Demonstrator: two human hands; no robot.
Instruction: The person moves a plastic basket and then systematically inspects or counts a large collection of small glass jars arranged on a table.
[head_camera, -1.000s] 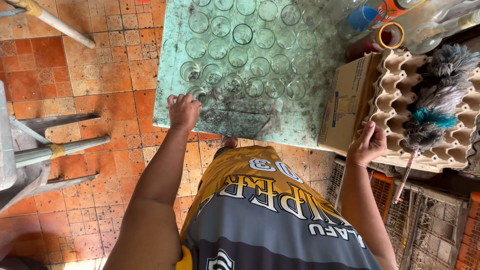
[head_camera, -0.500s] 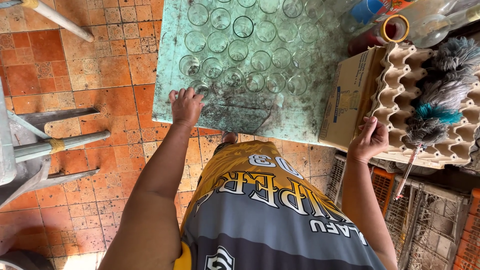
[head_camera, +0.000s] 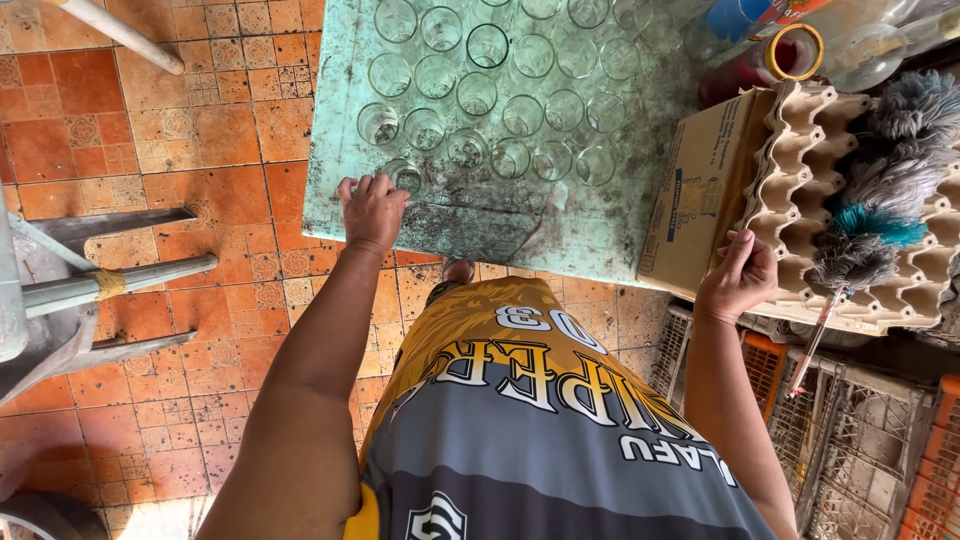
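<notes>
My left hand (head_camera: 372, 208) rests on the near left part of a worn green tabletop (head_camera: 560, 225), its fingers curled around a small clear glass (head_camera: 405, 178). Several more clear glasses (head_camera: 500, 100) stand in rows on the table beyond it. My right hand (head_camera: 738, 276) grips the near edge of a cardboard box (head_camera: 690, 190) that holds stacked brown egg trays (head_camera: 800, 180). A feather duster (head_camera: 880, 215) with grey and teal feathers lies across the trays.
Orange patterned floor tiles (head_camera: 150, 140) spread to the left, with metal legs of a stool or chair (head_camera: 110, 280) there. Bottles and a red-lidded jar (head_camera: 780, 55) stand at the table's far right. Wire crates (head_camera: 860, 440) sit lower right.
The view has shifted slightly. My left hand has moved up onto the tabletop and closed around the nearest glass. My right hand stays on the box edge.
</notes>
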